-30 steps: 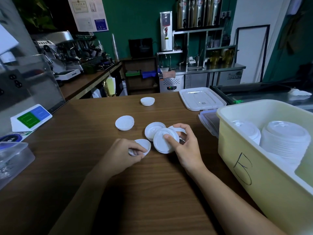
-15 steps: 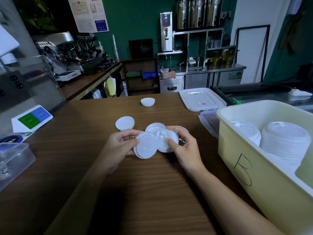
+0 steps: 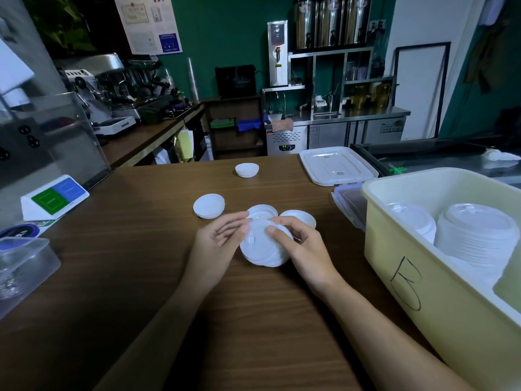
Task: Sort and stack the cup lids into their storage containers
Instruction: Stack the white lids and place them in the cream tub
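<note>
1. Near the middle of the counter (image 3: pixel 127 263), the right hand (image 3: pixel 306 249) grips a lid stack (image 3: pixel 260 249), thumb on top.
2. The left hand (image 3: pixel 215 244) seemingly pinches the stack's left rim.
3. Behind it lie loose lids (image 3: pixel 209 206); the yellow bin (image 3: pixel 451 334) stands at the right edge.

Left hand (image 3: pixel 217 244) and right hand (image 3: pixel 307 249) meet, forearms converging — both pinch one lid stack (image 3: pixel 259 249).

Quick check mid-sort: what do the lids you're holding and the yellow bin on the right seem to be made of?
Held lids: probably thin moulded plastic, matte white, with raised rims and a pressed tab. Moulded pulp is possible; the look leaves it open.
Yellow bin: rigid plastic, judging by the smooth pale-yellow wall, dull sheen and rounded moulded rim.
</note>
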Available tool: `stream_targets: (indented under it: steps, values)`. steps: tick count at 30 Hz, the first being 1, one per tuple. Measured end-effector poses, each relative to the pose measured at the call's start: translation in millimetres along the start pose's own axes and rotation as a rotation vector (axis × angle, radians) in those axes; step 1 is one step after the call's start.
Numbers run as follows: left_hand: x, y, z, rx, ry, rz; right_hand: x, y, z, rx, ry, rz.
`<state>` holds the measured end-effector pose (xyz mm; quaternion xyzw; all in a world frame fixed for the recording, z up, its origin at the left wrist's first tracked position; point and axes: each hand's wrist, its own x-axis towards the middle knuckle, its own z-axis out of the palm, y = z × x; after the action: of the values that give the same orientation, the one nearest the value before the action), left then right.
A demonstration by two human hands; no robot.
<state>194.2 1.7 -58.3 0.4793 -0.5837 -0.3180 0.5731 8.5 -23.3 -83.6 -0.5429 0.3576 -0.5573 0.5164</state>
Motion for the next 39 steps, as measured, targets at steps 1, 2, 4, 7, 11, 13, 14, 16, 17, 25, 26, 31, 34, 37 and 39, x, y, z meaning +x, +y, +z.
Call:
stream_targets:
  steps: [1, 2, 4, 7, 11, 13, 14, 16, 17, 25, 26, 31, 34, 37, 39]
  values:
    - [-1, 0, 1, 0.000, 0.018, -0.034, 1, 1, -1, 0.018, 0.025, 0.000]
    - [-1, -2, 2, 0.006, 0.024, -0.074, 2, 1, -2, 0.035, 0.042, -0.002]
    - [0, -4, 1, -0.005, 0.019, -0.129, 2, 1, -2, 0.036, 0.052, -0.009]
    - [1, -5, -1, 0.008, 0.023, -0.092, 1, 1, 0, -0.007, 0.012, -0.010]
    - [-2, -2, 3, 0.034, -0.043, -0.014, -1, 0, 0, -0.001, -0.056, 0.018]
    - [-4, -4, 8, 0.053, -0.021, 0.045, -1, 0, 0, -0.021, -0.067, 0.019]
    - [-4, -5, 9, 0.060, -0.008, 0.068, -1, 1, 0, -0.032, -0.070, 0.016]
    - [-3, -7, 9, 0.064, 0.003, 0.084, 0, 2, 0, -0.041, -0.070, 0.018]
    - [-4, -8, 9, 0.069, 0.005, 0.087, 0, 3, 1, -0.040, -0.070, 0.020]
    - [-4, -9, 11, 0.060, -0.040, -0.050, 2, 6, -2, -0.046, -0.066, -0.019]
    - [-3, -10, 11, 0.049, -0.050, -0.096, 2, 7, -2, -0.041, -0.065, -0.021]
    - [3, -17, 8, 0.045, -0.097, -0.103, 2, 7, -1, -0.036, -0.065, -0.035]
    - [8, -23, -2, 0.265, -0.045, 0.041, 3, 9, -1, -0.088, -0.027, -0.064]
    - [22, -41, -24, 0.595, 0.049, 0.205, 5, 9, -2, -0.070, 0.028, -0.054]
    - [34, -56, -38, 0.752, 0.062, 0.188, 4, 10, -1, -0.066, 0.042, -0.040]
